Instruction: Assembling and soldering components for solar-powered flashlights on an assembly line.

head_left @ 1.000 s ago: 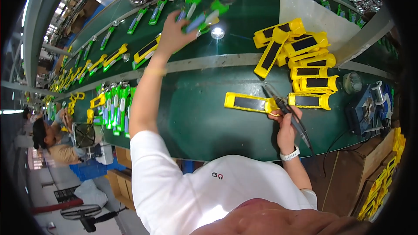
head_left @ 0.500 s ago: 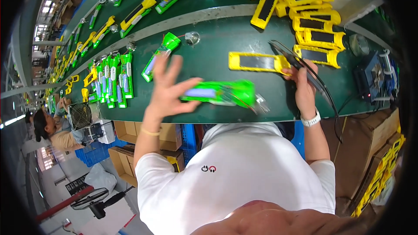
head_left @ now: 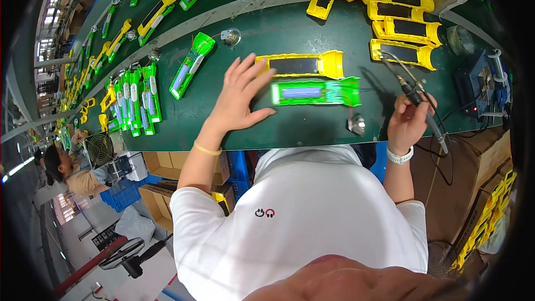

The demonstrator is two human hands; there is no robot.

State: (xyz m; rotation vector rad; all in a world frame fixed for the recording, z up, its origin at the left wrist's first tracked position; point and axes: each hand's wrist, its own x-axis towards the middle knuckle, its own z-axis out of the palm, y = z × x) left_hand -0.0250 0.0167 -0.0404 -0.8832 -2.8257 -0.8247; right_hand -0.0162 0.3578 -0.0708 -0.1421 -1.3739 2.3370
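My left hand [head_left: 237, 99] is spread above the bench, its fingertips at the left end of a yellow flashlight housing half [head_left: 295, 66] with a dark panel inside; whether they press on it I cannot tell. Just below that lies a green flashlight housing half [head_left: 343, 92] holding a blue-violet cylindrical battery and wires, with a shiny lamp reflector [head_left: 356, 125] by its right end. My right hand [head_left: 408, 122] grips a soldering iron [head_left: 412, 96], its tip angled up and left toward the yellow housings. Another opened green housing [head_left: 189, 68] lies left, wired to a reflector [head_left: 230, 37].
Yellow housing halves [head_left: 405, 29] are piled at the back right. A blue soldering station [head_left: 472, 92] stands at the right edge. Green housings [head_left: 132, 100] sit grouped on the left. A metal strip [head_left: 267, 1] crosses the bench [head_left: 312, 28]; a person [head_left: 69, 163] sits far left.
The green housing has moved right, and the yellow one left, to lie above it. My left hand has moved right. The soldering iron has swung up, its tip nearer the yellow pile.
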